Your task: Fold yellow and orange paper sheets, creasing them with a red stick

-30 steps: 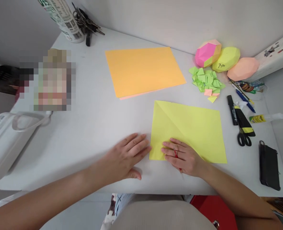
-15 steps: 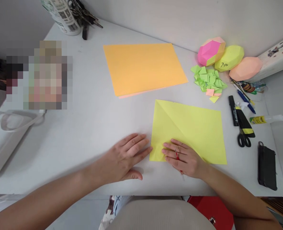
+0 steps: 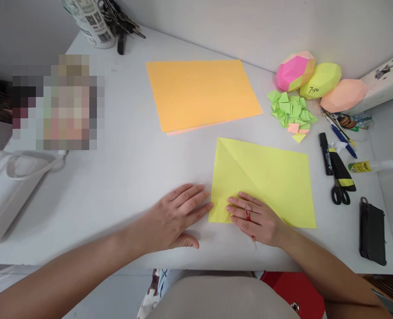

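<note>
A yellow sheet of paper (image 3: pixel 276 177) lies flat on the white table, with a diagonal crease running from its upper left corner. My left hand (image 3: pixel 179 217) rests palm down on the table, fingers stretched, its fingertips at the paper's left edge near the lower corner. On the lower left part of the sheet lies my right hand (image 3: pixel 256 219), fingers extended and close together. A slim red tool (image 3: pixel 247 215) with a thin pointed tip is tucked between its fingers, partly hidden; its pale end sticks out below the hand.
Orange sheets (image 3: pixel 203 95) lie at the back. Small green paper pieces (image 3: pixel 291 108) and faceted paper shapes (image 3: pixel 320 80) sit back right. Scissors (image 3: pixel 340 195), a black marker (image 3: pixel 324 153), a glue bottle (image 3: pixel 360 166) and a black case (image 3: pixel 372 232) are at right, a white device (image 3: pixel 6 195) at left.
The whole view has shifted very slightly. Both hands keep their places at the yellow sheet, and nothing was picked up or let go.
</note>
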`<state>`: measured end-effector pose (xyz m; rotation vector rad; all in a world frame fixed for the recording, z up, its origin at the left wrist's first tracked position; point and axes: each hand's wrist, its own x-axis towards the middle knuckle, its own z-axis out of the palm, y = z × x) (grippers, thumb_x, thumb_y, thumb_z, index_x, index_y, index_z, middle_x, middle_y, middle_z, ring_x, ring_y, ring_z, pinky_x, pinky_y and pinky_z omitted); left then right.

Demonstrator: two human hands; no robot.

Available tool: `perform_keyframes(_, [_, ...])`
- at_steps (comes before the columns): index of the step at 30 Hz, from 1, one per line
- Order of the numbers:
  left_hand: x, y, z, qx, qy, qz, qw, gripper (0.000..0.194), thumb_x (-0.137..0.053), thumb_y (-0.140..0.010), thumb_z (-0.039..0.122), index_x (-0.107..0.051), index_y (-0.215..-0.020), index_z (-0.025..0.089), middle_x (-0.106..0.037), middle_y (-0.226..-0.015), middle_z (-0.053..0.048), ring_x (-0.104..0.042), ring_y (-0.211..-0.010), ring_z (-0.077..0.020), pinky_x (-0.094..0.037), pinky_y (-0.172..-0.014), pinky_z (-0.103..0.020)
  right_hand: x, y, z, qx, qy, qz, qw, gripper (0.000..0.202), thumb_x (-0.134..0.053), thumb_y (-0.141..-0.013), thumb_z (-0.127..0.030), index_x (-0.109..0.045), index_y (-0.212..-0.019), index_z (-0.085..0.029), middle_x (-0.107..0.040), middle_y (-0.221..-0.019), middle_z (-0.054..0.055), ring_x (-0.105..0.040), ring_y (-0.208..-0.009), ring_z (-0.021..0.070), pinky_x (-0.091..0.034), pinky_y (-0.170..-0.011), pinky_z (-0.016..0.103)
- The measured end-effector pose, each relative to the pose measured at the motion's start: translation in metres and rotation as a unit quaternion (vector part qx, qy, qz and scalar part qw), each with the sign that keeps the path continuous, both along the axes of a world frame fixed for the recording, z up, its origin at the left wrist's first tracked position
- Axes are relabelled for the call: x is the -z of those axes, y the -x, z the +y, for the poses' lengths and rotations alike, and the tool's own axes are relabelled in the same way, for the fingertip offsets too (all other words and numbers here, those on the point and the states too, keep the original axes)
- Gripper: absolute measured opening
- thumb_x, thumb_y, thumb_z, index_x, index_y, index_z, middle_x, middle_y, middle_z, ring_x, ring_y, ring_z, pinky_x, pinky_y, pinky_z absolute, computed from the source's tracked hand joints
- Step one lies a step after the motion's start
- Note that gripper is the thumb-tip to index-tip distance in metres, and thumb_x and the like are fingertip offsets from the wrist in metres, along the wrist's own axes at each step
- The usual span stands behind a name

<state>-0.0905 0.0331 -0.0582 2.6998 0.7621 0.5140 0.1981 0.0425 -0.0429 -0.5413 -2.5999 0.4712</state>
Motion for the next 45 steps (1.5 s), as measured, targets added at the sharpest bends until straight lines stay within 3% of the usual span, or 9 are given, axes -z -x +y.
perform_keyframes(13, [0.0006, 0.0008, 0.0002, 0.001, 0.005, 0.01, 1.0, 0.076, -0.033, -0.087, 0.07, -0.041, -0.139, 0.015, -0.044, -0.141, -0.015, -0.032, -0.135, -0.0334, -0.026, -0.113, -0.052, -0.0021, 0.001, 0.0006, -0.008, -0.012, 0.003, 1.0, 0.014, -0.056, -0.089, -0.008, -0.063, -0.101, -0.01, -0.071, -0.109, 0.014, -0.053, -0.124, 0.0271, -0.049, -0.101, 0.051])
perform_keyframes(20, [-0.0008, 0.0012, 0.0007, 0.009, 0.01, 0.029, 0.999, 0.078, -0.032, -0.087, 0.07, -0.041, -0.14, 0.014, -0.042, -0.145, -0.013, -0.029, -0.136, -0.0339, -0.024, -0.113, -0.051, -0.0017, 0.0005, 0.0004, -0.003, -0.014, -0.002, 1.0, 0.016, -0.053, -0.091, -0.01, -0.062, -0.104, -0.013, -0.07, -0.11, 0.012, -0.051, -0.126, 0.0252, -0.049, -0.101, 0.051])
perform_keyframes(27, [-0.0004, 0.0004, -0.0004, -0.004, -0.001, 0.042, 0.999, 0.082, -0.036, -0.083, 0.074, -0.041, -0.14, 0.016, -0.034, -0.147, -0.019, -0.031, -0.135, -0.0336, -0.025, -0.112, -0.051, -0.0027, 0.0017, 0.0006, -0.006, -0.015, 0.005, 1.0, 0.014, -0.054, -0.09, -0.008, -0.063, -0.102, -0.009, -0.071, -0.108, 0.015, -0.053, -0.124, 0.0273, -0.049, -0.1, 0.052])
perform_keyframes(45, [-0.0034, 0.0006, 0.0031, 0.015, -0.005, 0.081, 0.997, 0.083, -0.03, -0.084, 0.075, -0.039, -0.142, 0.017, -0.032, -0.152, -0.008, -0.022, -0.14, -0.0302, -0.015, -0.115, -0.045, -0.003, 0.0023, 0.0009, -0.009, -0.026, 0.005, 1.0, 0.014, -0.053, -0.091, -0.009, -0.063, -0.1, -0.009, -0.07, -0.109, 0.015, -0.049, -0.127, 0.0281, -0.049, -0.1, 0.052])
